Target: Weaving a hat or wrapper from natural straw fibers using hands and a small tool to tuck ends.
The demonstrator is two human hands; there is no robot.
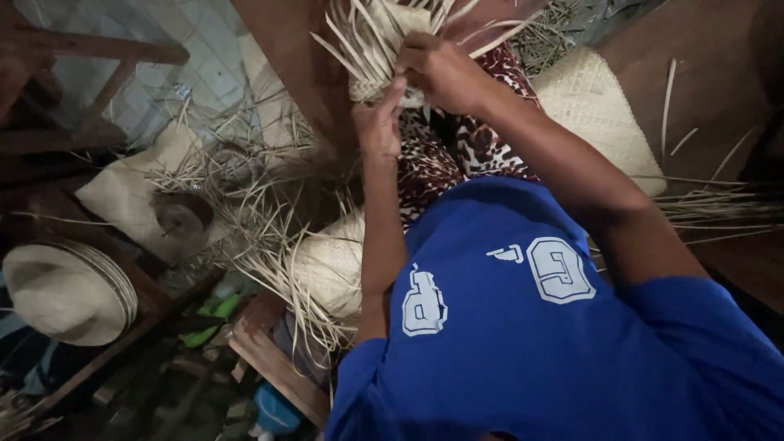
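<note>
A half-woven pale straw piece (pixel 377 37) with loose strands sticking out all round sits out in front of me, over my lap in leopard-print cloth (pixel 457 151). My right hand (pixel 441 73) is closed on its lower edge from the right. Just below it, my left hand (pixel 380 122) reaches up, its fingers pinching strands at the same edge. Both hands touch each other at the weave. My blue shirt (pixel 531 327) fills the lower right.
Stacked straw hats (pixel 69 290) lie at the left. A second woven piece with long loose strands (pixel 322 265) rests by my left elbow. A woven mat (pixel 600 110) lies at the right. A round wooden block (pixel 181 220), wooden frames and floor clutter crowd the left.
</note>
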